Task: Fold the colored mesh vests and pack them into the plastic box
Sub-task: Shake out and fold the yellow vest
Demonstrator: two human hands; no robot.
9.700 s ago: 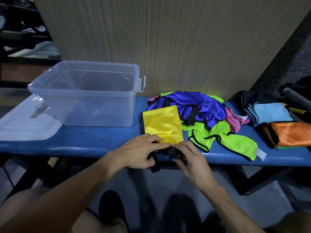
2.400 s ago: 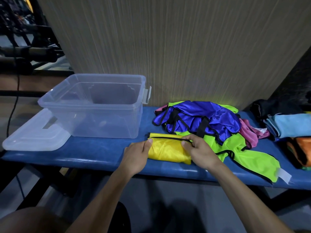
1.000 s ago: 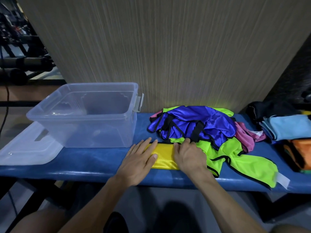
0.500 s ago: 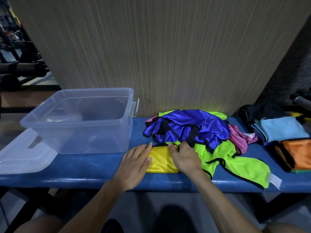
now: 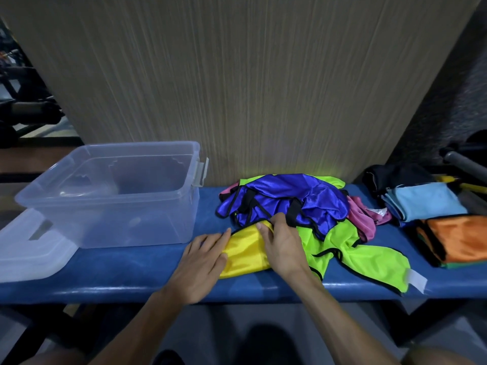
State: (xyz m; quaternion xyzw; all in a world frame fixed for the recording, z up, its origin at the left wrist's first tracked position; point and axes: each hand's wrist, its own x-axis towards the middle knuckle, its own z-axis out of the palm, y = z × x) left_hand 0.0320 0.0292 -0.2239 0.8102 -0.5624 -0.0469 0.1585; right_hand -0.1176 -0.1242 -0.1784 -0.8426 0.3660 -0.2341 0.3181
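1. Yellow vest [image 5: 246,250]: a folded bundle lying flat on the blue worktop [image 5: 126,270], near its front edge, with its long axis running left to right across the view. Its right end lies just beside, perhaps touching, the green vest [image 5: 350,248].
2. Left hand [image 5: 203,262]: grip released, fingers straight and together, pressing flat on the bundle's left end.
3. Right hand [image 5: 283,246]: rests on the bundle's right end; the fingers bend at the far edge by the black trim. Whether they pinch cloth or only press it cannot be told.
4. Plastic box [image 5: 113,196]: stands uncovered on the worktop to the left of the bundle and slightly farther back, well clear of both hands. It looks empty. Its lid [image 5: 31,248] lies beside it at far left.
5. Key relation: the box lies to the left of the grip, along the bundle's long axis, so the left hand is the nearer one. Judged next move: lift the bundle by both ends and carry it leftward over the box rim.
6. Remaining work: the blue vest [image 5: 297,198], green vest and pink vest [image 5: 365,219] lie heaped and unfolded behind and to the right.
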